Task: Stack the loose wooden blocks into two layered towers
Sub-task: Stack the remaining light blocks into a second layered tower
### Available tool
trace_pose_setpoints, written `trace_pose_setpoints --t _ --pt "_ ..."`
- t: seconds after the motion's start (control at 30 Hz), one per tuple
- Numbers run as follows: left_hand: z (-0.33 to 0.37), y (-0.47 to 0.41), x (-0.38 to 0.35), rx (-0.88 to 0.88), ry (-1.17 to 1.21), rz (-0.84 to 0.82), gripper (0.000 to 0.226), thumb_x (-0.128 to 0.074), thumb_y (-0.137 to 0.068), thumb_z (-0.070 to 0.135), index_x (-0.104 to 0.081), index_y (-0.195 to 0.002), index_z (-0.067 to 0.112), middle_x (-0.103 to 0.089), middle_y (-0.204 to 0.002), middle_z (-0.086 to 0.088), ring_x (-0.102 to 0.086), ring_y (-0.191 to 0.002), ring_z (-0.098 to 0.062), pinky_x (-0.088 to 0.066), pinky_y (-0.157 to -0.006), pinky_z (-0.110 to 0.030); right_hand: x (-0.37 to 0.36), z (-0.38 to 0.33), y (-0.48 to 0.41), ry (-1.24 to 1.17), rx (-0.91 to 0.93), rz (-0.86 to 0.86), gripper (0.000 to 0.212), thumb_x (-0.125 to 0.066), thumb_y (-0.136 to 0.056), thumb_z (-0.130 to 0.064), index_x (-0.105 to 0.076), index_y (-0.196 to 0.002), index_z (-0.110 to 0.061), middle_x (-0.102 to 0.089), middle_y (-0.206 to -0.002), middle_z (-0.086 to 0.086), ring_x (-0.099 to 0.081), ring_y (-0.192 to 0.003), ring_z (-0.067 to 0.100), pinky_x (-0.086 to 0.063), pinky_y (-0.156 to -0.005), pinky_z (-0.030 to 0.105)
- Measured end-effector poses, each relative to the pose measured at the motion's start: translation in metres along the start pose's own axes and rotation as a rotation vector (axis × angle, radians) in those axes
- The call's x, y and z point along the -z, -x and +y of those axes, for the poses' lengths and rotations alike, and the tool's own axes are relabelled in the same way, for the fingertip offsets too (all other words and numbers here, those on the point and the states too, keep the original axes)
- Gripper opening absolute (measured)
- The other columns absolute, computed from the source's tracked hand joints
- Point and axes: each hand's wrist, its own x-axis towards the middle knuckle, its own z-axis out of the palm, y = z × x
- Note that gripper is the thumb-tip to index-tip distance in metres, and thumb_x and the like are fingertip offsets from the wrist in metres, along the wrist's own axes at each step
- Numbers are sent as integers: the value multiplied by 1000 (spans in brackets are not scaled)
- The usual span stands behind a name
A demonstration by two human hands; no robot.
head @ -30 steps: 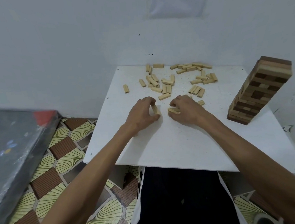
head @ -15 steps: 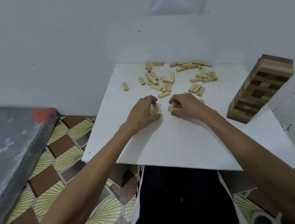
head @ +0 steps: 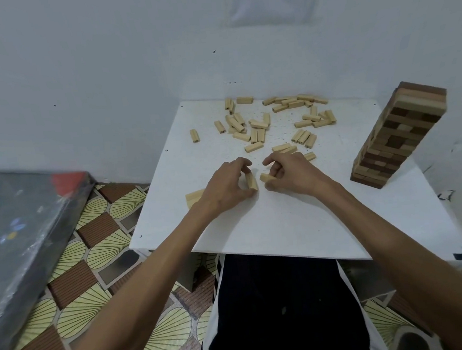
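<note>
It looked like a room in a home — a plain, lived-in corner. A small white table point(head: 298, 224) stood against bare pale walls point(head: 103, 74), over a floor covering point(head: 105, 250) printed with yellow fans and brown ribbed squares. A toy block tower point(head: 397, 138) and scattered loose blocks point(head: 259, 133) sat on the table — a plastic-wrapped dark slab point(head: 19, 221) lay beside it.

The right hand point(head: 291, 175) curls over its wooden block point(head: 265, 177), leaving only one end in sight. The left hand point(head: 225, 189), pinching a second block point(head: 250, 181), hides most of a flat pale wooden piece point(head: 195, 198) behind its wrist; what that is cannot be told. The dark board point(head: 19, 221) runs off the left edge.
</note>
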Motion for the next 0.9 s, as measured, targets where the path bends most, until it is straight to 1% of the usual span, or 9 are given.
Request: trace_pose_setpoints --t 0.2,0.27,0.37,0.47,0.53,0.67,0.8,0.83,0.9 --pt "5 30 -14 -15 -11 -6 68 -81 -81 34 -48 -139 23 -66 -124 11 -49 -119 -16 -44 -97 -38 -11 6 35 -168 -58 -52 50 -91 -76 -24 -67 -119 -18 -70 -95 0 -66 -71 2 -52 -60 15" --pt "7 39 -21 -26 -23 13 65 -79 -83 32 -49 -140 22 -65 -128 9 -48 -124 -17 -43 -100 -41 -16 10 41 -96 -36 40 45 -90 -77 -32 -69 -113 -15 -67 -99 -1 -64 -82 10 -49 -65 15" --pt "9 45 -27 -22 -8 65 62 -76 -85 31 -50 -141 20 -64 -132 7 -45 -128 -17 -42 -103 -40 -18 16 47 86 -41 138 43 -88 -77 -45 -72 -104 -16 -65 -99 -2 -60 -88 13 -48 -72 25" --pt "10 46 -31 -4 32 88 62 -76 -85 30 -50 -140 19 -63 -131 7 -46 -125 -17 -42 -101 -38 -12 18 53 -89 -155 65 28 -90 -78 -32 -75 -93 -15 -73 -80 1 -70 -70 9 -58 -66 27" --pt "10 46 -33 10 55 93 61 -77 -85 30 -50 -138 20 -63 -129 9 -47 -122 -17 -42 -100 -38 -9 19 56 -161 -176 63 20 -88 -80 -28 -76 -90 -15 -75 -75 1 -70 -62 7 -55 -61 23" --pt "11 43 -32 10 37 88 62 -77 -84 34 -50 -138 22 -63 -128 10 -47 -123 -17 -42 -99 -40 -2 21 55 -148 -163 223 21 -88 -79 -31 -76 -91 -19 -73 -78 -1 -68 -75 9 -50 -63 10" --pt "11 42 -34 24 38 93 67 -80 -81 40 -50 -139 22 -64 -125 10 -48 -119 -18 -42 -98 -41 -7 23 49 -60 -138 193 29 -86 -82 -30 -72 -102 -14 -71 -82 1 -68 -81 14 -57 -75 28" --pt "11 43 -35 28 41 101 68 -80 -80 41 -51 -138 22 -64 -125 10 -48 -119 -18 -42 -98 -41 -9 23 47 -56 -130 183 27 -84 -85 -30 -72 -102 -13 -70 -83 0 -68 -81 14 -57 -75 28" --pt "12 44 -37 30 45 114 69 -81 -79 44 -52 -138 22 -64 -124 10 -49 -118 -17 -43 -97 -42 -11 22 48 -66 -91 167 20 -78 -91 -29 -74 -102 -13 -70 -85 -2 -67 -82 10 -53 -71 17"
